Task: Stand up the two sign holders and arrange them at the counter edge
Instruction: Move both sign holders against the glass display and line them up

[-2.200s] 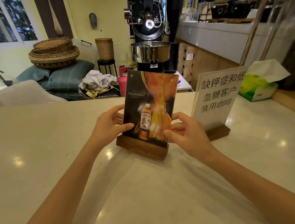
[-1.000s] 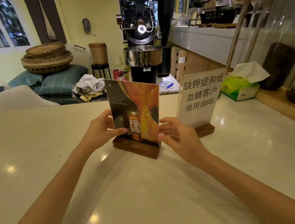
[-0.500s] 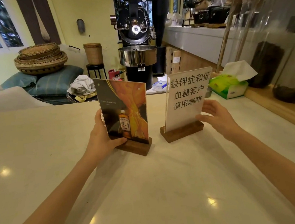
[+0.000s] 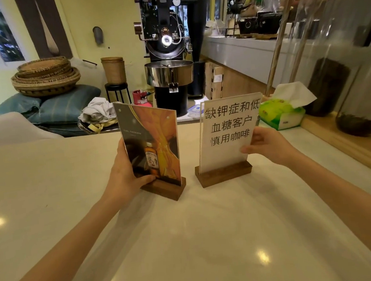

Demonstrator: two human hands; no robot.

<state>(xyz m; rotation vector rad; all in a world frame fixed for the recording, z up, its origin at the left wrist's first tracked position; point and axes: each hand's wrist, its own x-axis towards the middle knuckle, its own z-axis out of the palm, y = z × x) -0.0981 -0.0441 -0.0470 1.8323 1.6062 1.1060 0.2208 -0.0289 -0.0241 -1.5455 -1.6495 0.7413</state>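
Note:
Two acrylic sign holders on dark wooden bases stand upright side by side on the pale counter. The left one, the whisky poster sign, shows a bottle against orange drapery; my left hand grips its left edge, thumb on the front near the base. The right one, the white text sign, carries black Chinese characters; my right hand holds its right edge, fingers behind and thumb in front. A small gap separates the two bases. Both stand some way back from the counter's far edge.
A green tissue box sits at the right of the counter beside a wooden ledge with glass jars. Beyond the far edge stand a black coffee roaster, a stool with a basket and stacked woven trays on cushions.
My right hand left the poster sign and took hold of the white text sign's right edge. The poster sign shifted left under my left hand, and the two signs now stand side by side.

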